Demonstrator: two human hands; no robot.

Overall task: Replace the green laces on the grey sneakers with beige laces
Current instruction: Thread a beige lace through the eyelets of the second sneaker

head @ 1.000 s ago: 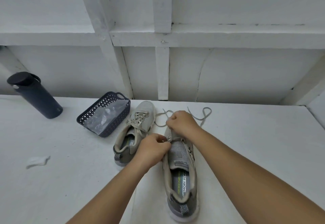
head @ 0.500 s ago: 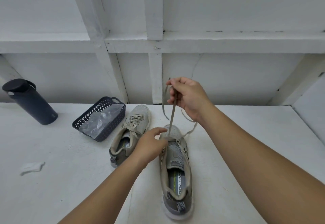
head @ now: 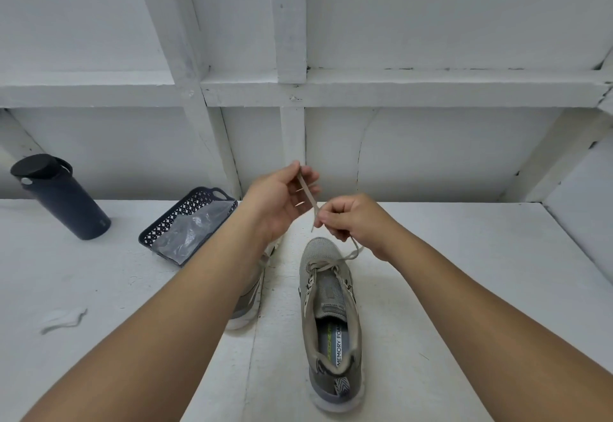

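Above the toe of the near sneaker, both hands meet over the white table, holding one beige lace between them. Left hand: palm turned up and inward, thumb and forefinger pinching the upper end of the lace, remaining fingers loosely curled. Right hand: fingers curled, pinching the same lace lower down, just beside the left hand and a little nearer the shoe.

Lace path: from the left pinch it slopes down and right to the right pinch, a short tip hanging below; a further run drops from under the right hand to the front eyelets, where it crosses the tongue once. Only the lowest eyelets appear laced; the upper ones look empty.

Sneaker axis: long axis runs away from the person, heel nearest, toe farthest, opening facing up. It sits directly below and slightly toward the person from the hands. Right hand is the nearer to the eyelets.

Second sneaker: left of the first, largely hidden behind the left forearm; lacing state cannot be told.

Judgement: next threading calls for bringing a lace end down and back toward the body, to the next open eyelet pair. No green lace is evident in view.
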